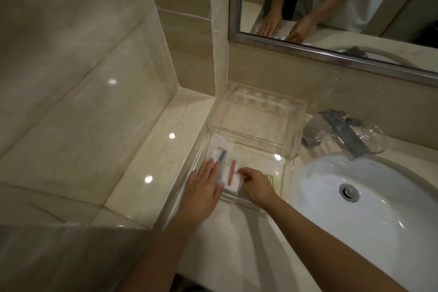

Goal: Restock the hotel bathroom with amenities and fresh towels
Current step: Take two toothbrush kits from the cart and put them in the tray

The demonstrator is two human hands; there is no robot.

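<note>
Not much of the person in shot really, just two arms below the mirror (331, 53). The left hand (204, 189) and right hand (258, 185) are bare, and both forearms (320, 232) are uncovered from the wrist right down to the edge of the shot. The reflection in the mirror fills in a bit more: a loose pale top (353, 12), whitish-grey and plain, with the arms bare as far up as the glass shows. Any detail on the fabric is too blurry to make out.
</note>
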